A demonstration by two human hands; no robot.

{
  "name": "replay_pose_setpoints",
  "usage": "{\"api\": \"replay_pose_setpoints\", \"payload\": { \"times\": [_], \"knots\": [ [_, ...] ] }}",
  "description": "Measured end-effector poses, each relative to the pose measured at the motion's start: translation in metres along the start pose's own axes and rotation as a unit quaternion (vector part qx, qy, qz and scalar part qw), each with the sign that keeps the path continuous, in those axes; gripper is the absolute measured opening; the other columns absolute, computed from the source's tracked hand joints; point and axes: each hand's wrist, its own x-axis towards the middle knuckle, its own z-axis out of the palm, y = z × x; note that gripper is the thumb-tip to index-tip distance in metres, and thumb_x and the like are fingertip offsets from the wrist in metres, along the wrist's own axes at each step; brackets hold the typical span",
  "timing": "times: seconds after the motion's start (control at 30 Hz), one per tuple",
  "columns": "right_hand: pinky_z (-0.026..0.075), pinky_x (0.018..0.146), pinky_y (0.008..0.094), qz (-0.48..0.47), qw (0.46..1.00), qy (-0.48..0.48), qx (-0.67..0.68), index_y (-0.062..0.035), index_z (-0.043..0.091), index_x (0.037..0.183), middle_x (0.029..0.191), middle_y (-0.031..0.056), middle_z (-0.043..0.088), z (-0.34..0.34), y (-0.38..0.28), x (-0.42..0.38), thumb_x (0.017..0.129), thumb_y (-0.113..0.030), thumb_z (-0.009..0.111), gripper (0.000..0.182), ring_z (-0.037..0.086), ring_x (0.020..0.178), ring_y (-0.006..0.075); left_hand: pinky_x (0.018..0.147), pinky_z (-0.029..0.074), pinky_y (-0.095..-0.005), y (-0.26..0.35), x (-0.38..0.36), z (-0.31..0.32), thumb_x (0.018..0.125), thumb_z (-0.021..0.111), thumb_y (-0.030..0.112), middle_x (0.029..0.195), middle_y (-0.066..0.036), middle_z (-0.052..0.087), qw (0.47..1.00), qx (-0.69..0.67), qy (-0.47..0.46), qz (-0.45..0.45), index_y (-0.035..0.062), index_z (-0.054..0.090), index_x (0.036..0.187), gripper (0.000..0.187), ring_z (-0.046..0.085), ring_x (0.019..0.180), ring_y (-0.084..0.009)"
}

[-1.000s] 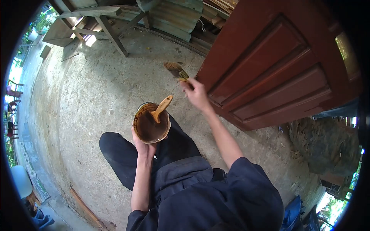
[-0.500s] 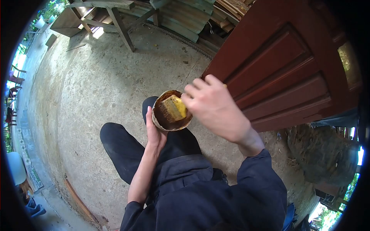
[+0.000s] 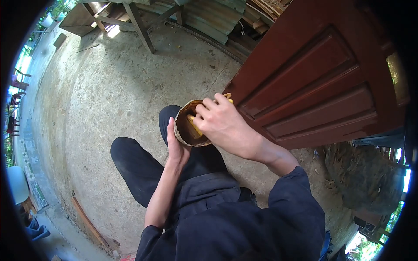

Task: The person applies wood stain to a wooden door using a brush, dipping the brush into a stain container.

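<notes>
My left hand (image 3: 176, 150) is wrapped round the near left side of a round paint pot (image 3: 178, 130), which is tilted above my knees. Dark brown paint coats its inside. In my right hand (image 3: 220, 124) is a yellow-handled paintbrush (image 3: 193, 123), gripped by the handle, whose end shows beyond my fingers. The bristles are down inside the pot, partly hidden by its wall and my fingers. Close beyond my right hand stands a reddish-brown panelled door (image 3: 305, 87), its surface glossy in places.
Rough concrete floor (image 3: 117, 91) spreads to the left. A wooden trestle (image 3: 140, 30) stands at the back, beside corrugated metal sheets (image 3: 213, 17) and stacked wood. A wooden strip (image 3: 89, 222) lies at the lower left. A dark draped sheet (image 3: 365, 178) is at the right.
My right hand has moved slightly left and down, and the brush has gone deeper into the pot. My left hand keeps its hold on the pot.
</notes>
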Motion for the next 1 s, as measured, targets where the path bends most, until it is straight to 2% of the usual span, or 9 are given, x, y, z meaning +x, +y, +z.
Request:
{"api": "replay_pose_setpoints", "payload": {
  "times": [0.33,0.37,0.47,0.5,0.53,0.6,0.73,0.87,1.0],
  "knots": [
    [0.048,0.086,0.0359,0.088,0.994,0.063,0.023,-0.0143,0.076,0.098,0.099,0.0012,0.068,-0.021,0.022,-0.019,0.082,-0.019,0.074,0.017,0.065,0.097,0.0184,0.117,0.046,-0.0475,0.005,0.01,-0.002,0.111,0.038,0.062,0.147,-0.01,0.064,0.998,-0.013,-0.026,-0.049,0.0096,0.057,0.15,0.068,0.061,0.136,-0.0256],
    [0.047,0.084,0.0361,0.117,0.99,0.075,0.02,-0.0147,0.076,0.1,0.098,-0.0001,0.067,-0.022,0.024,-0.022,0.082,-0.018,0.078,0.019,0.064,0.095,0.0178,0.067,0.068,-0.0552,0.0,0.02,-0.004,0.111,0.034,0.062,0.135,-0.013,0.068,0.999,-0.026,-0.019,-0.032,0.0119,0.055,0.148,0.066,0.074,0.112,-0.0337],
    [0.047,0.084,0.0366,0.168,0.983,0.076,0.009,-0.0141,0.076,0.1,0.096,-0.0006,0.066,-0.023,0.029,-0.033,0.082,-0.017,0.081,0.02,0.063,0.094,0.0179,0.067,0.068,-0.0536,0.001,0.029,0.003,0.111,0.034,0.061,0.136,-0.014,0.067,0.997,-0.008,-0.057,-0.047,0.0124,0.054,0.15,0.065,0.074,0.111,-0.0336],
    [0.047,0.083,0.0372,0.179,0.981,0.077,0.012,-0.014,0.077,0.101,0.094,-0.0007,0.065,-0.022,0.031,-0.036,0.08,-0.017,0.083,0.023,0.063,0.093,0.0177,0.081,0.066,-0.0554,0.0,0.035,0.005,0.111,0.035,0.062,0.137,-0.012,0.067,0.997,0.007,-0.056,-0.045,0.0127,0.054,0.15,0.066,0.071,0.119,-0.0324],
    [0.047,0.083,0.0372,0.181,0.981,0.077,0.01,-0.014,0.077,0.101,0.094,-0.0007,0.065,-0.021,0.031,-0.039,0.08,-0.017,0.083,0.023,0.063,0.093,0.0177,0.081,0.066,-0.0554,-0.001,0.039,0.006,0.111,0.035,0.062,0.137,-0.012,0.067,0.997,0.007,-0.058,-0.045,0.0127,0.054,0.15,0.066,0.071,0.119,-0.0324],
    [0.047,0.084,0.0368,0.184,0.982,0.031,-0.01,-0.0136,0.076,0.099,0.095,0.0001,0.065,-0.021,0.032,-0.043,0.082,-0.015,0.078,0.017,0.064,0.095,0.018,0.11,0.052,-0.0531,-0.006,0.045,0.011,0.11,0.038,0.066,0.144,-0.01,0.066,0.995,0.039,-0.067,-0.06,0.0104,0.057,0.15,0.071,0.064,0.132,-0.0273],
    [0.048,0.086,0.0362,0.158,0.987,0.016,-0.034,-0.0127,0.073,0.092,0.096,0.0025,0.067,-0.01,0.026,-0.036,0.084,-0.014,0.067,0.01,0.065,0.098,0.0194,0.111,0.051,-0.0531,-0.029,0.066,0.017,0.109,0.039,0.067,0.142,-0.009,0.068,0.987,0.068,-0.107,-0.095,0.011,0.059,0.147,0.07,0.066,0.126,-0.0257],
    [0.047,0.087,0.0367,0.171,0.984,0.016,-0.049,-0.013,0.075,0.093,0.096,0.0033,0.067,-0.009,0.028,-0.047,0.084,-0.015,0.068,0.012,0.065,0.098,0.0194,0.103,0.054,-0.0555,-0.032,0.056,0.049,0.109,0.033,0.069,0.142,-0.008,0.066,0.977,0.068,-0.143,-0.145,0.0166,0.057,0.148,0.069,0.064,0.129,-0.0264],
    [0.048,0.084,0.0364,0.257,0.966,0.03,-0.028,-0.014,0.077,0.096,0.097,0.0012,0.068,-0.027,0.033,-0.08,0.081,-0.019,0.078,0.016,0.065,0.097,0.0185,0.084,0.06,-0.0538,-0.046,0.059,0.061,0.105,0.03,0.075,0.139,-0.009,0.068,0.968,0.101,-0.151,-0.172,0.0169,0.052,0.153,0.078,0.069,0.12,-0.0281]
  ]
}}
